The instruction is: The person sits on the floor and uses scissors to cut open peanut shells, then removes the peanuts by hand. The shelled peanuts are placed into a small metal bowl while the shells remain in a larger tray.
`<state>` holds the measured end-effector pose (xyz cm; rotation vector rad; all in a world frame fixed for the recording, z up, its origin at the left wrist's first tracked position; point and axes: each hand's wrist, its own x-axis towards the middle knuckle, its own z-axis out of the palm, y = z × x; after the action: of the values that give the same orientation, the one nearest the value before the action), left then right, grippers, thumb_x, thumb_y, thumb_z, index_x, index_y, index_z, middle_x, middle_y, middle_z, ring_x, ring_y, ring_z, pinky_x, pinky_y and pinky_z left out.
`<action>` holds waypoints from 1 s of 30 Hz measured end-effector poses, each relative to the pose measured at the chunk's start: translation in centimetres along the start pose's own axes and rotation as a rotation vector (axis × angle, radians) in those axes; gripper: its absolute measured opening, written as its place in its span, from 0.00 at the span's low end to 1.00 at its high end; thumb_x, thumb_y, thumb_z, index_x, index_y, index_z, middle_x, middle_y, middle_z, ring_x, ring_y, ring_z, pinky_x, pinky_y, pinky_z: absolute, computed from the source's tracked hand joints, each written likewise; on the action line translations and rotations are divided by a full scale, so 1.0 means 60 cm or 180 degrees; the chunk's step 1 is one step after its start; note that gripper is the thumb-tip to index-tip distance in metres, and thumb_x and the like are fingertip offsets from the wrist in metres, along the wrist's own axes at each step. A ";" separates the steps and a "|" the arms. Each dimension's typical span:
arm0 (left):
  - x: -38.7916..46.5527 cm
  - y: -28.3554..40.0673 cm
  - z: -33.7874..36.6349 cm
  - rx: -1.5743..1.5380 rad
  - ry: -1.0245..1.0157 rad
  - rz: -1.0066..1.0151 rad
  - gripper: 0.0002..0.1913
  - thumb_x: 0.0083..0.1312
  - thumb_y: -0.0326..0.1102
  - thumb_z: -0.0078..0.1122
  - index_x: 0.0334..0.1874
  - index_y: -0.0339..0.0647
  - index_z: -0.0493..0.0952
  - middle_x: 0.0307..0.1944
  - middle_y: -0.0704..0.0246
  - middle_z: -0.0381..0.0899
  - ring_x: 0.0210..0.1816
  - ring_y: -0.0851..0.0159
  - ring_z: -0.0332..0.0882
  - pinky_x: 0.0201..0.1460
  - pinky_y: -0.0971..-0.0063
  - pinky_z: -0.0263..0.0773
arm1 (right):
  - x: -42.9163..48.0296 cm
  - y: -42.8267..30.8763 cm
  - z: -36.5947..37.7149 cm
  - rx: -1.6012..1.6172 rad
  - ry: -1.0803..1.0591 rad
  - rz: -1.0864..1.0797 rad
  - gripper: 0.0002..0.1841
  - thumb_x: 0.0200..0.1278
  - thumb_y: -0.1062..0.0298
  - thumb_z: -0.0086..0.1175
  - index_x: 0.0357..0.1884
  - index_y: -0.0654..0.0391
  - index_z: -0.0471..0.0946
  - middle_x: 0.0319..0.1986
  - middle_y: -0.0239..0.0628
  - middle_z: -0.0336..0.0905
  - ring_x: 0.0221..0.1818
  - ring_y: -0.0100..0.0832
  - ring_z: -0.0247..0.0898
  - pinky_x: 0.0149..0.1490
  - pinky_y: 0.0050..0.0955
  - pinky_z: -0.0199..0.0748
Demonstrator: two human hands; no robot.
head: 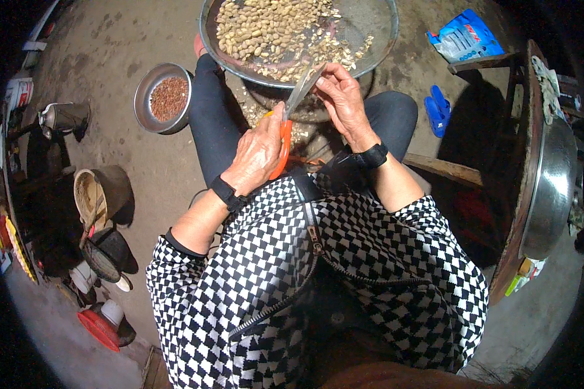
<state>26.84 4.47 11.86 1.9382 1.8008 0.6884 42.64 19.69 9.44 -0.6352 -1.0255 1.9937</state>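
My left hand [258,153] is closed around the orange handles of a pair of scissors [297,97], whose blades point up and to the right. My right hand [339,97] is at the blade tips with thumb and fingertips pinched together; whether a peanut is between them cannot be told. Just beyond both hands, a large round metal sieve [298,86] holds many unshelled peanuts [267,29] at its left and broken shells [340,51] nearer its middle and right. To the left on the floor, a metal bowl [143,104] contains shelled reddish peanuts [169,98].
Shell bits lie on the floor under the sieve. At left stand a metal pot [65,116], a bucket [102,192], a strainer [102,260] and a red basket [99,330]. At right are blue slippers [438,111], a blue packet [467,39] and a wooden table edge [511,233] with a large metal basin [550,189].
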 end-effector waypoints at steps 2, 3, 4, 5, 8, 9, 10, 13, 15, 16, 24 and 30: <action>-0.001 -0.002 0.000 0.0073 -0.0173 -0.0121 0.36 0.63 0.26 0.50 0.73 0.31 0.47 0.53 0.40 0.71 0.45 0.38 0.77 0.46 0.55 0.75 | 0.001 0.003 0.004 -0.0087 0.0059 -0.0110 0.12 0.65 0.75 0.58 0.49 0.57 0.73 0.41 0.30 0.78 0.42 0.22 0.75 0.50 0.22 0.75; -0.001 -0.004 0.000 0.0075 -0.0191 -0.0108 0.36 0.63 0.26 0.50 0.73 0.31 0.47 0.53 0.40 0.71 0.45 0.38 0.77 0.46 0.55 0.75 | -0.001 0.005 0.006 -0.0133 0.0084 -0.0191 0.11 0.65 0.75 0.58 0.49 0.57 0.73 0.41 0.30 0.78 0.43 0.22 0.75 0.51 0.22 0.75; -0.001 -0.006 0.001 0.0087 -0.0190 -0.0097 0.37 0.63 0.27 0.51 0.73 0.31 0.47 0.53 0.40 0.71 0.45 0.38 0.77 0.45 0.54 0.75 | -0.001 0.006 0.009 -0.0170 0.0081 -0.0289 0.11 0.65 0.75 0.58 0.48 0.57 0.73 0.41 0.30 0.77 0.43 0.22 0.75 0.51 0.22 0.75; -0.002 -0.008 0.001 0.0100 -0.0189 -0.0086 0.37 0.63 0.27 0.52 0.73 0.31 0.47 0.53 0.39 0.71 0.44 0.38 0.77 0.45 0.54 0.75 | -0.001 0.006 0.011 -0.0209 0.0124 -0.0316 0.11 0.64 0.76 0.58 0.48 0.57 0.73 0.41 0.30 0.77 0.43 0.22 0.74 0.51 0.22 0.75; -0.004 -0.011 0.007 0.0100 -0.0182 -0.0043 0.38 0.63 0.28 0.54 0.73 0.30 0.47 0.53 0.39 0.71 0.44 0.38 0.78 0.45 0.55 0.75 | -0.003 0.004 0.018 -0.0251 0.0178 -0.0423 0.11 0.64 0.77 0.58 0.47 0.58 0.73 0.41 0.30 0.77 0.43 0.22 0.74 0.51 0.23 0.75; -0.004 -0.011 0.010 0.0001 -0.0179 -0.0057 0.38 0.62 0.27 0.55 0.73 0.30 0.46 0.53 0.39 0.71 0.43 0.38 0.78 0.44 0.55 0.76 | -0.004 0.004 0.021 -0.0237 0.0198 -0.0436 0.11 0.64 0.77 0.58 0.47 0.58 0.73 0.41 0.30 0.77 0.43 0.22 0.74 0.51 0.23 0.75; -0.004 -0.010 0.014 -0.0102 -0.0142 -0.0048 0.39 0.62 0.27 0.55 0.73 0.30 0.46 0.53 0.39 0.71 0.42 0.38 0.78 0.43 0.55 0.76 | -0.005 0.003 0.023 -0.0212 0.0179 -0.0484 0.11 0.64 0.77 0.58 0.47 0.59 0.73 0.41 0.31 0.77 0.43 0.22 0.74 0.51 0.23 0.74; -0.006 -0.004 0.022 -0.0368 -0.0105 -0.0062 0.38 0.63 0.27 0.54 0.73 0.30 0.45 0.51 0.39 0.72 0.39 0.39 0.79 0.40 0.55 0.77 | -0.001 0.003 0.030 -0.0339 0.0340 -0.0443 0.11 0.63 0.78 0.58 0.46 0.60 0.74 0.40 0.31 0.77 0.43 0.23 0.74 0.50 0.23 0.74; -0.009 -0.001 0.022 -0.0446 -0.0144 -0.0088 0.37 0.63 0.24 0.51 0.73 0.28 0.45 0.49 0.39 0.73 0.37 0.39 0.79 0.38 0.56 0.76 | -0.003 0.002 0.033 -0.0373 0.0280 -0.0486 0.10 0.63 0.78 0.58 0.45 0.60 0.74 0.39 0.31 0.77 0.42 0.22 0.74 0.49 0.23 0.74; -0.011 0.000 0.020 -0.0445 -0.0188 -0.0095 0.36 0.63 0.23 0.49 0.72 0.26 0.46 0.47 0.39 0.73 0.37 0.40 0.79 0.38 0.56 0.76 | -0.003 0.001 0.034 -0.0450 0.0307 -0.0511 0.10 0.63 0.78 0.58 0.45 0.60 0.74 0.39 0.31 0.77 0.41 0.22 0.74 0.48 0.23 0.74; -0.011 -0.007 0.007 -0.1010 -0.0534 -0.0107 0.32 0.65 0.25 0.47 0.72 0.30 0.49 0.41 0.48 0.77 0.34 0.51 0.81 0.36 0.62 0.77 | 0.004 -0.006 0.015 -0.0639 0.0331 -0.0174 0.06 0.63 0.76 0.58 0.41 0.60 0.75 0.33 0.31 0.78 0.34 0.21 0.75 0.41 0.20 0.75; -0.010 -0.016 0.009 -0.2667 -0.1146 -0.0429 0.17 0.71 0.38 0.46 0.55 0.33 0.69 0.37 0.62 0.79 0.36 0.67 0.80 0.42 0.72 0.76 | 0.004 -0.011 -0.006 -0.0882 0.0395 0.0359 0.05 0.61 0.76 0.57 0.39 0.59 0.75 0.31 0.33 0.79 0.31 0.21 0.75 0.37 0.17 0.74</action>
<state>26.37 3.95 10.83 1.2590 1.1360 0.8098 43.03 20.29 9.76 -0.9726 -1.2233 1.8957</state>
